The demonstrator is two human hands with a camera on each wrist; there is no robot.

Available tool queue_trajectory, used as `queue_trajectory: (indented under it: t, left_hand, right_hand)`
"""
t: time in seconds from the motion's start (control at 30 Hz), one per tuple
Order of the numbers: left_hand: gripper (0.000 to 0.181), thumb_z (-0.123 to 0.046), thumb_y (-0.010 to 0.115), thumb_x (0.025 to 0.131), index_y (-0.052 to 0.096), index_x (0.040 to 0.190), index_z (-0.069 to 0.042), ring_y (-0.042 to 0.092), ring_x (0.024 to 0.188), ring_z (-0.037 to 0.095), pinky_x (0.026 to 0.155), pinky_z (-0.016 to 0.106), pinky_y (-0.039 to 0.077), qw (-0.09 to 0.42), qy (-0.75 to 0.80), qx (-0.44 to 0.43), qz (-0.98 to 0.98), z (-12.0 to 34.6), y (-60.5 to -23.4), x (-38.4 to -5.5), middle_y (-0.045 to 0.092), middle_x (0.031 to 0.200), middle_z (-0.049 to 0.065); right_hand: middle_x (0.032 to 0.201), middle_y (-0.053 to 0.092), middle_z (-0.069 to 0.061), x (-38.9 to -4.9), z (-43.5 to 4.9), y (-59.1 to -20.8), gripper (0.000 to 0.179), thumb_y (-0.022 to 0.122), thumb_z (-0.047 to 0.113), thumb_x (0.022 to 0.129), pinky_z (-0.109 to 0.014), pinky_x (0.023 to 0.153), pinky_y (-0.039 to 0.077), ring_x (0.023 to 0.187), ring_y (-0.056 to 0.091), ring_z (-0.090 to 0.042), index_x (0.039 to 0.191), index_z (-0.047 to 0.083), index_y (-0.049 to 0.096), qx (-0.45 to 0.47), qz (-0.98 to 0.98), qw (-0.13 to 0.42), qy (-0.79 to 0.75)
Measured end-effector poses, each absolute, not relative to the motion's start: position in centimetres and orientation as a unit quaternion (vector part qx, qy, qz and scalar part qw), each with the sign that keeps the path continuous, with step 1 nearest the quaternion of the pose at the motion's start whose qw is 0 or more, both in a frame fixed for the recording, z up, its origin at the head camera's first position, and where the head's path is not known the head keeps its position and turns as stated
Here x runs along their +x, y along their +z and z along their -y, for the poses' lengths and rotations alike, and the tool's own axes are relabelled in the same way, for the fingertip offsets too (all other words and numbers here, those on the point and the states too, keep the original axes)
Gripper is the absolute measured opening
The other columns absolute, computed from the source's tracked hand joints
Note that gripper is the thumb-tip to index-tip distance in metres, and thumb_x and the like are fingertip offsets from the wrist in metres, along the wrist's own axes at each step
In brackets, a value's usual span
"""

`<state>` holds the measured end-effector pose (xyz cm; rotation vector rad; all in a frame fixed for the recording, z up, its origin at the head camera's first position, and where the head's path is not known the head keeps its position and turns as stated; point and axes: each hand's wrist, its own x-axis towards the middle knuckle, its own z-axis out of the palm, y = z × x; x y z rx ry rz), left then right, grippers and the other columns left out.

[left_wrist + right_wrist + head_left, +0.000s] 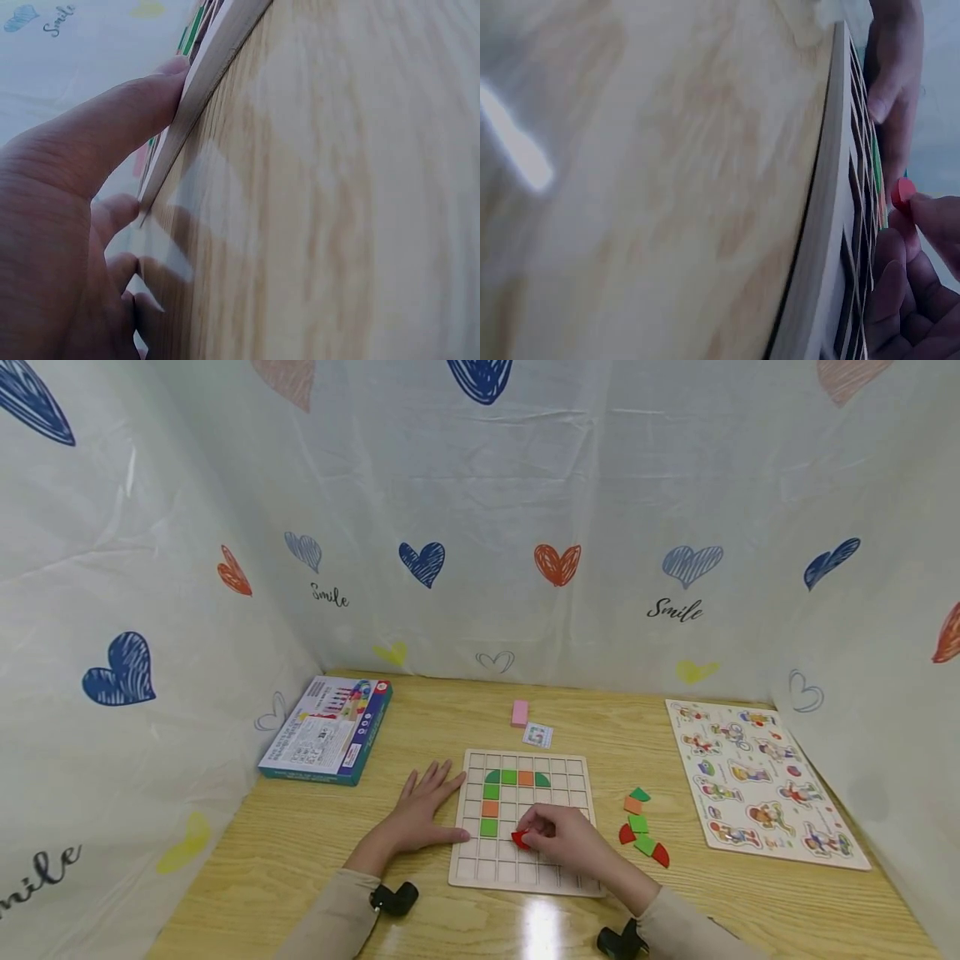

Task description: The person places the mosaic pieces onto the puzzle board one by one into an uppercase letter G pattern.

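Observation:
A wooden grid board (468, 875) lies on the table, with green and orange squares set in its cells and a dark green quarter-round piece (542, 780) at one end of the upper row. The left hand (420, 810) is spread flat along the board's left edge, thumb and fingertips touching the rim; the left wrist view shows the thumb on that edge. Over the lower middle cells, the right hand (564, 838) pinches a red quarter-round piece (518, 839) between thumb and forefinger. In the right wrist view the red piece (903, 193) shows just above the board.
Several loose red, green and orange pieces (637, 824) lie right of the board. A picture puzzle board (757, 785) is at the far right, a boxed set (327, 731) at the back left. Behind the board are a pink block (520, 713) and a small printed card (537, 735).

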<state>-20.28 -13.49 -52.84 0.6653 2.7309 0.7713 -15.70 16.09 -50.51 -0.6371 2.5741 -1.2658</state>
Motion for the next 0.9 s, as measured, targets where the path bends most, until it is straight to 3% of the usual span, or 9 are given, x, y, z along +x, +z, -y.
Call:
queue_trajectory:
  t: [0.53, 0.9]
  left_hand:
    - [0.096, -0.062, 0.075, 0.084, 0.034, 0.161, -0.022, 0.003, 0.157, 0.033, 0.123, 0.056, -0.007, 0.109, 0.264, 0.233, -0.93, 13.4, -52.7, -20.2, 0.014, 0.17, 0.011]
    - [0.096, -0.062, 0.075, 0.084, 0.034, 0.161, -0.021, 0.003, 0.157, 0.033, 0.123, 0.056, -0.006, 0.108, 0.262, 0.234, -0.93, 13.6, -52.7, -20.2, 0.014, 0.17, 0.011]
  right_hand:
    - [0.074, 0.057, 0.017, -15.4, -11.2, -50.9, 0.008, 0.071, 0.013, 0.095, -0.02, 0.057, 0.044, 0.063, 0.049, 0.001, 0.091, 0.02, 0.069, -0.247, -0.894, 0.075, -0.367]
    - [0.081, 0.056, 0.013, -15.3, -11.2, -50.8, 0.009, 0.078, 0.02, 0.089, -0.021, 0.063, 0.044, 0.069, 0.048, -0.002, 0.096, 0.017, 0.072, -0.258, -0.899, 0.086, -0.343]
